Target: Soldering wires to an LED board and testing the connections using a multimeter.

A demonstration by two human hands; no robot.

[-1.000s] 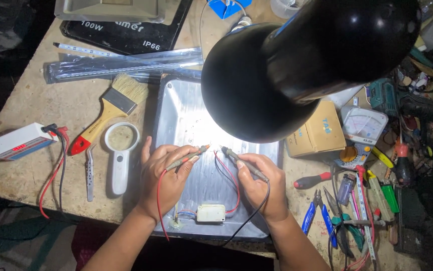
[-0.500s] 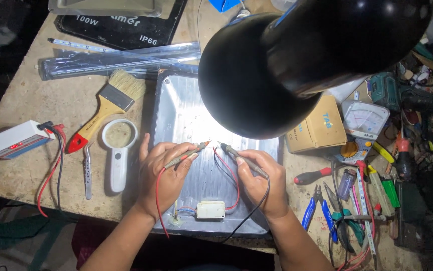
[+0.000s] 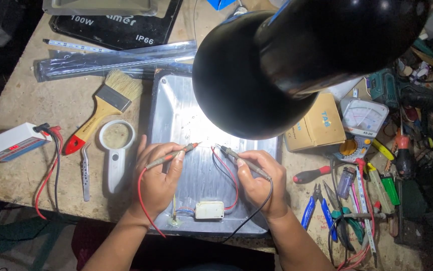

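Two probes meet over a metal panel under a black lamp.

The left hand (image 3: pixel 157 175) is closed on the red-wired probe (image 3: pixel 172 155), the right hand (image 3: pixel 259 180) on the black-wired probe (image 3: pixel 241 160); their tips nearly touch on the metal panel (image 3: pixel 176 110). The lamp shade (image 3: pixel 256 75) hides the panel's far right corner. A magnifier (image 3: pixel 116 145), brush (image 3: pixel 103 110) and tweezers (image 3: pixel 85 173) lie left on the desk (image 3: pixel 50 105); pliers (image 3: pixel 312 211) lie right.

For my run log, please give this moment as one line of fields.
left hand: holds red-wired probe | right hand: holds black-wired probe | tips: over metal tray, apart | lamp: above
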